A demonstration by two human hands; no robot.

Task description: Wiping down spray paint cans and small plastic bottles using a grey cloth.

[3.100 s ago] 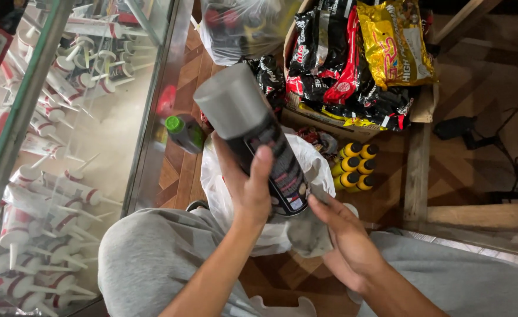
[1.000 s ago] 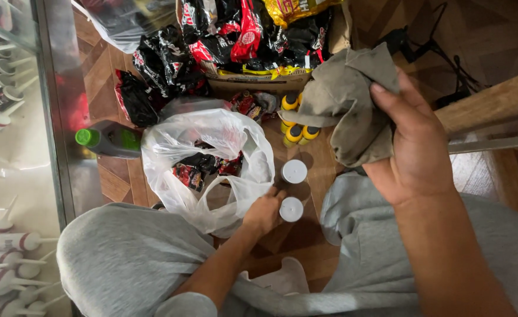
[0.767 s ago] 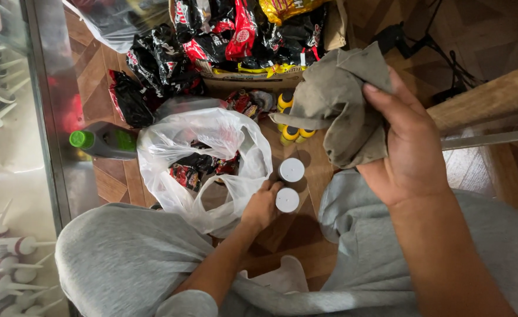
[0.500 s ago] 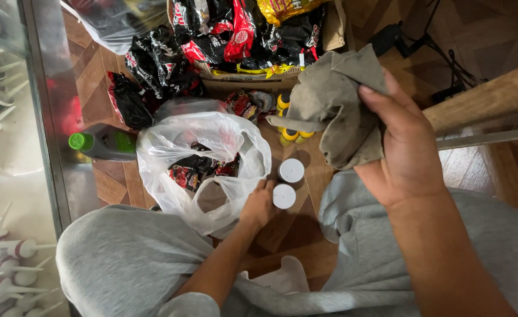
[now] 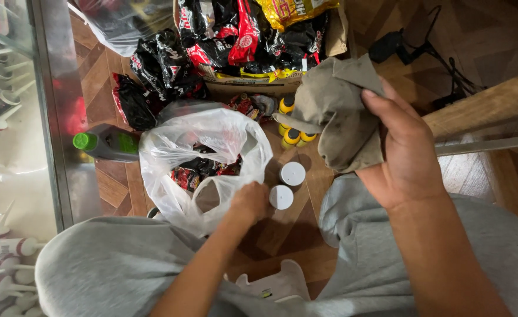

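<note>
Right hand (image 5: pixel 408 155), grip clenched on cloth (image 5: pixel 338 114); left hand (image 5: pixel 250 202), grip on white-capped can (image 5: pixel 281 197).

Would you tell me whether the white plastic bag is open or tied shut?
Open: the white plastic bag gapes wide, showing snack packets inside.

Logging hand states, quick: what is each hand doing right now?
Left hand: down at the floor, on the nearer white-capped can; whether the fingers close on it cannot be told.
Right hand: fingers closed on a crumpled khaki cloth.

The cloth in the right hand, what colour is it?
The cloth held by the right hand is a dull olive-khaki, seen in the head view.
</note>
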